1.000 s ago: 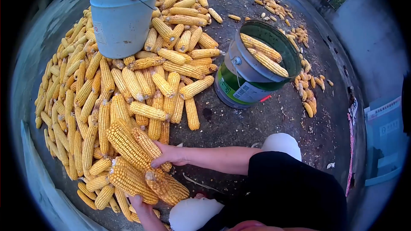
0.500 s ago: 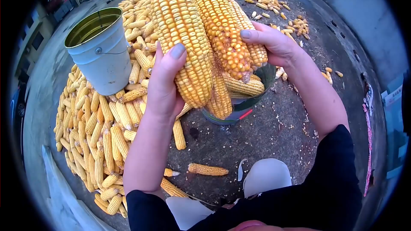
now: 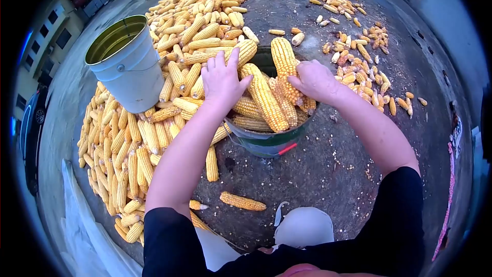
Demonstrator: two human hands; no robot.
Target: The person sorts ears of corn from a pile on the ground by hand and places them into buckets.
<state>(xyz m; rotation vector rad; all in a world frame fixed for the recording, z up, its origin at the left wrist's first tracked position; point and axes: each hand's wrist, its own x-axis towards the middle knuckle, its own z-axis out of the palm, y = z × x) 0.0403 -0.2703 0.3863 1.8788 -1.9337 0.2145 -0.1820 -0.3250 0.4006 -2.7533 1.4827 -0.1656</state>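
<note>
My left hand (image 3: 223,81) is over the left rim of a dark green bucket (image 3: 261,143), its fingers spread and its thumb against a yellow corn cob (image 3: 265,97). Another corn cob (image 3: 248,53) lies beside its index finger. On the bucket's right side, my right hand (image 3: 319,81) is closed on an upright corn cob (image 3: 285,61); its fingertips are partly hidden. More cobs lie in the bucket below both hands, and a red handle grip (image 3: 288,149) hangs at its front.
A white bucket (image 3: 128,69) stands on the large corn pile (image 3: 120,149) at left. Smaller cobs (image 3: 359,72) lie scattered at right. A single cob (image 3: 243,201) and loose kernels are on the concrete near my knee (image 3: 305,225).
Both hands have moved down and away from me, lowering the held cobs from in front of the camera into the green bucket. My left hand's fingers have spread off its cob.
</note>
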